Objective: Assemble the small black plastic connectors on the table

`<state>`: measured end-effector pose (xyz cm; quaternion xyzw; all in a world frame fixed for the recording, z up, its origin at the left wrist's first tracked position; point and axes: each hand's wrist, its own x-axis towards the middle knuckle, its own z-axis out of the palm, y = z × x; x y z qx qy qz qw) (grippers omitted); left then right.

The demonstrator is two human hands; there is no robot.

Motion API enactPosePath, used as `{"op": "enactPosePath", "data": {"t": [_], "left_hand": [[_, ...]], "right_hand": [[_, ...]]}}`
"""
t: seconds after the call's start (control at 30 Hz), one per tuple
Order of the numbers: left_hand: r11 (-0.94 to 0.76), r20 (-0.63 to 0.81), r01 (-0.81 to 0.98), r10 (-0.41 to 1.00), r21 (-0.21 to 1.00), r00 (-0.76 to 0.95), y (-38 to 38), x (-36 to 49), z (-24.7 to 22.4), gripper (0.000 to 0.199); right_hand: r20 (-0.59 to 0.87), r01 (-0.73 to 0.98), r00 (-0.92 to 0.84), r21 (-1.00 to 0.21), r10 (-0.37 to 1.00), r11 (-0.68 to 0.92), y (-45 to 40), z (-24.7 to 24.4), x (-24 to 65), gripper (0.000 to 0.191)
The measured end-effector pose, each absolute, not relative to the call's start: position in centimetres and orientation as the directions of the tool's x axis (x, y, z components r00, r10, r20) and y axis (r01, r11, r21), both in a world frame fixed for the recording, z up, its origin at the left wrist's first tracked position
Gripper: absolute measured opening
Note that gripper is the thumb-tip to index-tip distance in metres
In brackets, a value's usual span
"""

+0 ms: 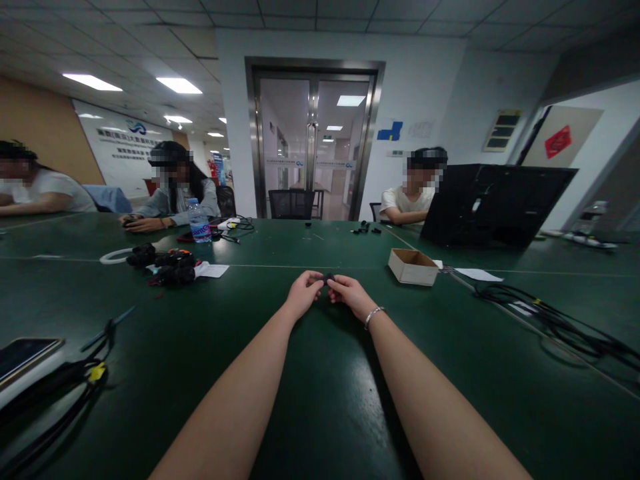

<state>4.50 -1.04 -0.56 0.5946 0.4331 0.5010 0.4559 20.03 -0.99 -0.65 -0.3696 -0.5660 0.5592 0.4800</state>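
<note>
Left hand (303,295) and right hand (349,293) together pinch a small black object (327,279). An open, off-white cardboard box (413,272) stands nearer the far edge of the green tabletop (320,380).

Two bare hands, one left hand (301,294) and one right hand (354,295). One small black piece (327,279) in the fingers (345,283). One silver bracelet (373,319). On one green surface (320,387): one open box (414,272), one water bottle (200,225) with a pink and blue label, one phone (27,353), one white ring (111,257) and one big black screen (493,203). Two bunches of black cable (555,313), one at each side. Three other people (407,199). Two glass doors (285,147). Tiny black bits (364,229) far off, too small to count.
</note>
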Motion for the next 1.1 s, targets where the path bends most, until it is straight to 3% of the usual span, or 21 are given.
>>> {"op": "enactPosePath", "data": {"t": [1.1], "left_hand": [[-0.178,0.166,0.071,0.975,0.982,0.146,-1.31,4.61,-0.41,0.019]], "right_hand": [[0.151,-0.064,-0.273,-0.988,0.95,0.138,-1.34,-0.41,19.9,0.037]]}}
